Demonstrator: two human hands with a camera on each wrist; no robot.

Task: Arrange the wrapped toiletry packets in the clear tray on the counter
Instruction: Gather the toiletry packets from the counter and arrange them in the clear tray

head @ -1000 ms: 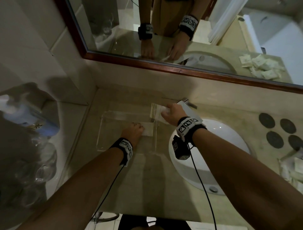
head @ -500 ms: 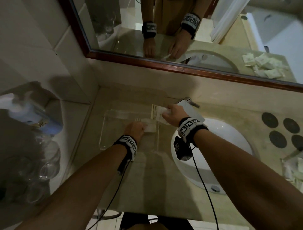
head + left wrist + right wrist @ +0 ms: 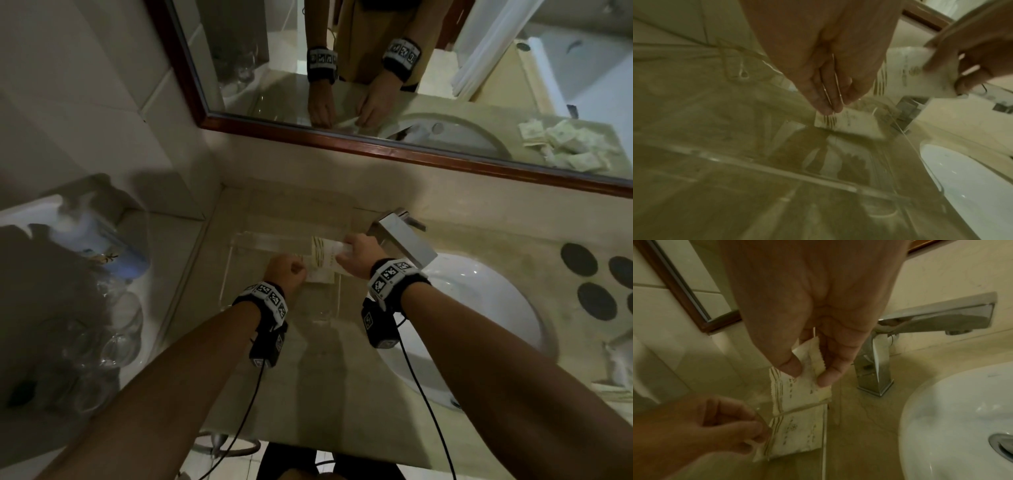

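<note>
A clear tray (image 3: 246,240) lies on the counter left of the basin. One white wrapped packet (image 3: 318,275) lies flat at the tray's right end. My left hand (image 3: 298,270) is in the tray, and its fingertips (image 3: 760,434) pinch that packet's left edge. A second packet (image 3: 325,255) hangs tilted just above the first. My right hand (image 3: 346,251) pinches it between thumb and fingers (image 3: 824,378). In the left wrist view the lying packet (image 3: 851,123) shows under my fingers (image 3: 831,107), with the held packet (image 3: 910,69) up to the right.
A white basin (image 3: 479,308) and a chrome faucet (image 3: 400,236) sit just right of the tray. More packets (image 3: 620,363) are piled at the far right, beyond dark round coasters (image 3: 579,258). Drinking glasses (image 3: 116,329) and a bottle (image 3: 99,236) stand at the left. A mirror (image 3: 411,68) backs the counter.
My left hand has shifted a little to the right with the lying packet. My right hand keeps its packet over the tray's right end.
</note>
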